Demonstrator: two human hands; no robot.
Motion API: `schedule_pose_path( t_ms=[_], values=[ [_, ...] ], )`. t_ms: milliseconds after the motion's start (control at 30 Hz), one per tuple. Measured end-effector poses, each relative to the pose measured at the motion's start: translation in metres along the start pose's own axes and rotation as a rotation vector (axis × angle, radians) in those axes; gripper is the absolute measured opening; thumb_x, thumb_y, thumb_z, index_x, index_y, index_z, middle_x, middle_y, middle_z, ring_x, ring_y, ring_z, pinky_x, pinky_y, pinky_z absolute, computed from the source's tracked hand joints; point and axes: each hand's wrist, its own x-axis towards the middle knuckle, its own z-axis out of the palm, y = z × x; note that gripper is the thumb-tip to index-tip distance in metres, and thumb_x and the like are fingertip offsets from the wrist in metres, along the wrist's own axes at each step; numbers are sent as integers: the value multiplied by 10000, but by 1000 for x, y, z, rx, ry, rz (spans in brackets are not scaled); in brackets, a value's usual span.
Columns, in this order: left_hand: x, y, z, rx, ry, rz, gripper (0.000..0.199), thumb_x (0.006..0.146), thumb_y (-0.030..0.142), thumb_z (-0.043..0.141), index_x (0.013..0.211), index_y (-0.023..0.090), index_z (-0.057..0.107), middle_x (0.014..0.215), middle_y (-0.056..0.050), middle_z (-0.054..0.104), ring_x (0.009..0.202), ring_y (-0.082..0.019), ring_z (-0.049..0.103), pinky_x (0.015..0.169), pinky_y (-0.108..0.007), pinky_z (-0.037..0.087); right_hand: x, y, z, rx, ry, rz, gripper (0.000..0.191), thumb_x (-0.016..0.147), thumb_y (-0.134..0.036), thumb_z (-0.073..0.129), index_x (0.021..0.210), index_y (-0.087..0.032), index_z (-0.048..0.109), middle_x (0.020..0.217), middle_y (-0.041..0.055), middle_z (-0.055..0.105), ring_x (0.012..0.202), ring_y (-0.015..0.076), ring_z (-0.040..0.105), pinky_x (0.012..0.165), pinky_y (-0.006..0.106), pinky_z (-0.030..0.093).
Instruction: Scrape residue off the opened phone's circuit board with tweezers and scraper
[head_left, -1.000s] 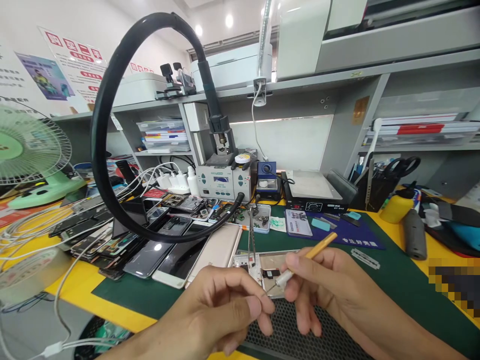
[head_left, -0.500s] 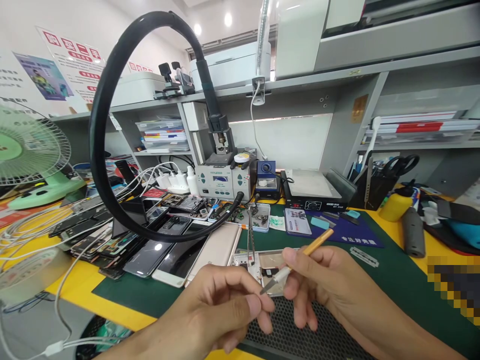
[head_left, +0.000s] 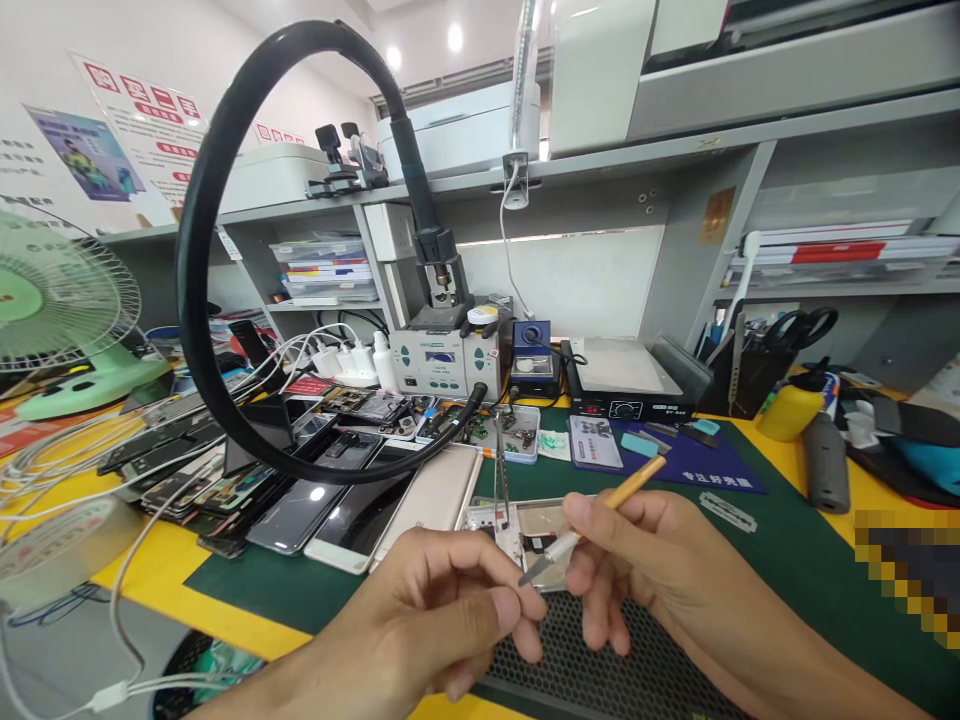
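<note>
My right hand (head_left: pixel 637 560) grips a craft knife (head_left: pixel 615 493) with a yellow handle and a pointed metal blade. The blade tip rests at the fingertips of my left hand (head_left: pixel 457 610), whose thumb and index finger are pinched together. Whatever lies in that pinch is too small or hidden to make out. Behind the hands, an opened phone (head_left: pixel 544 520) lies on the green mat, partly covered by my fingers. Tweezers (head_left: pixel 501 470) stand over its left part. Under both hands is a black honeycomb-patterned pad (head_left: pixel 600 660).
Several phones (head_left: pixel 360 520) lie at the left beside parts trays (head_left: pixel 517 432). A hot-air station (head_left: pixel 442 365) with a looping black hose (head_left: pixel 196 250) stands behind them. A heating plate (head_left: pixel 622 370) sits at the back. A razor blade (head_left: pixel 727 512) lies on the mat at right.
Almost nothing differs. The knife has turned very slightly in my right hand, its blade still at my left fingertips.
</note>
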Motion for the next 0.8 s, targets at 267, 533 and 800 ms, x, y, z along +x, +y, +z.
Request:
schedule_pose_path(
  t_ms=[267, 533, 800],
  values=[
    [-1, -1, -1, 4, 7, -11, 316, 846, 436, 798, 896, 128, 745, 787, -61, 712, 473, -16, 392, 444, -183, 247, 0, -1, 2, 7, 8, 1, 401, 859, -463, 811, 668, -118, 737, 582, 31, 707, 461, 138, 694, 411, 171, 518],
    [-1, -3, -3, 10, 7, -8, 320, 850, 434, 793, 883, 121, 734, 786, -63, 715, 464, -17, 391, 443, -195, 235, -1, -2, 2, 6, 15, 2, 393, 852, -461, 821, 671, -124, 732, 620, 36, 724, 467, 138, 698, 409, 174, 512],
    [0, -2, -1, 12, 22, -22, 335, 834, 447, 801, 870, 120, 731, 776, -63, 714, 467, -27, 393, 442, -206, 238, -2, 2, 1, -4, 11, -4, 389, 865, -454, 811, 675, -123, 733, 615, 42, 724, 475, 142, 702, 417, 177, 521]
  ],
)
